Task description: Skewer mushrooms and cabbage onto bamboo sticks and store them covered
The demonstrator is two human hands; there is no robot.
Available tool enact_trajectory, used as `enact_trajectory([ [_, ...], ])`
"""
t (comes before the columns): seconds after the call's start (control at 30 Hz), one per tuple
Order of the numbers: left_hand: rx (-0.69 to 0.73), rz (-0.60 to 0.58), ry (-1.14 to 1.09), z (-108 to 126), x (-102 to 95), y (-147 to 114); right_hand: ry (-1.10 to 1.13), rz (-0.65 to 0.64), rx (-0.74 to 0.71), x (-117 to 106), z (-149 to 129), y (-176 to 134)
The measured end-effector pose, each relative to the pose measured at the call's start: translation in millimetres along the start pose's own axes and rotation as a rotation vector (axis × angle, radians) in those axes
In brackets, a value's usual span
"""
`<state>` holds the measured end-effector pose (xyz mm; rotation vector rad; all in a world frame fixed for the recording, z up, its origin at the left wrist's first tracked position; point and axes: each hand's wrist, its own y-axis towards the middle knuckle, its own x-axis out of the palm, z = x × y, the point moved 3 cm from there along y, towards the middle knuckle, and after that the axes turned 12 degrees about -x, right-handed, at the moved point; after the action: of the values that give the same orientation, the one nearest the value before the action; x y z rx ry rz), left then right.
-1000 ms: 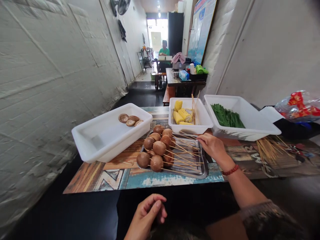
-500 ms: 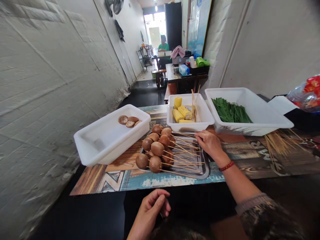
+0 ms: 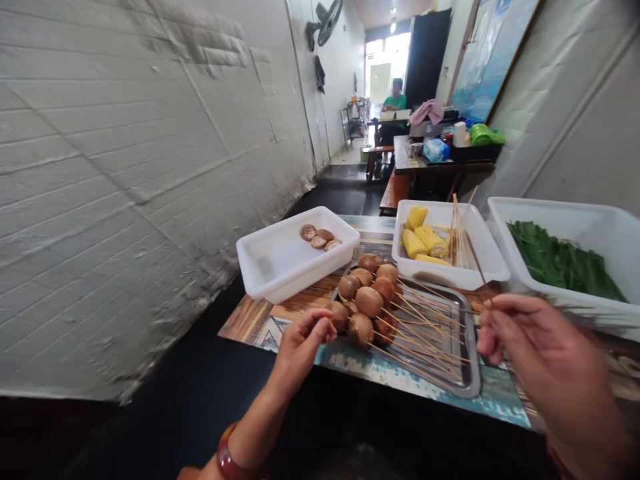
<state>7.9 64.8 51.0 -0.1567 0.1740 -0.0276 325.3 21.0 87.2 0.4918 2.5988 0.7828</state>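
My right hand (image 3: 537, 353) pinches a thin bamboo skewer (image 3: 479, 263) that points up and left, between the corn tub and the tray. My left hand (image 3: 303, 343) hovers at the tray's left front, thumb and curled fingers together, nothing visible in them. Brown mushrooms (image 3: 369, 302) on skewers are piled on a metal tray (image 3: 470, 373), their bare stick ends pointing right. Several loose mushrooms (image 3: 320, 241) lie in a white tub (image 3: 265, 267) behind my left hand. A smaller white tub (image 3: 480, 277) holds corn pieces (image 3: 425, 237) and upright skewers (image 3: 456, 233).
At the right, a white tub (image 3: 590, 213) contains green leafy vegetables (image 3: 560, 260). A white wall (image 3: 150, 167) runs along the left. Farther back stand a table (image 3: 405, 157) with goods on it and a bench (image 3: 397, 190). A person in green (image 3: 395, 101) sits in the distance.
The view has turned left. My right hand has come back from the tray's far right edge and now has a skewer raised. My left hand has lifted from below the table edge toward the mushrooms.
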Motion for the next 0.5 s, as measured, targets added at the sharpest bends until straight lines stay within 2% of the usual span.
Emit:
enact_trajectory([
  [0.03, 0.073, 0.076, 0.081, 6, -9.5, 7, 0.202, -0.09, 0.112, 13, -9, -10],
  [0.1, 0.236, 0.237, 0.294, 18, -28.8, 20, 0.439, -0.241, 0.271, 45, -22, -35],
  [0.17, 0.392, 0.369, 0.53, 27, -47.6, 33, 0.516, -0.405, 0.346, 81, -26, -62],
  [0.23, 0.483, 0.439, 0.752, 31, -64.7, 44, 0.5, -0.444, 0.351, 111, -22, -83],
  [0.3, 0.486, 0.439, 0.95, 29, -78.8, 51, 0.479, -0.497, 0.315, 136, -16, -99],
  [0.37, 0.443, 0.397, 1.096, 24, -88.3, 54, 0.426, -0.469, 0.276, 152, -9, -107],
  [0.5, 0.39, 0.321, 1.17, 15, -97.4, 46, 0.3, -0.363, 0.251, 168, 3, -112],
])
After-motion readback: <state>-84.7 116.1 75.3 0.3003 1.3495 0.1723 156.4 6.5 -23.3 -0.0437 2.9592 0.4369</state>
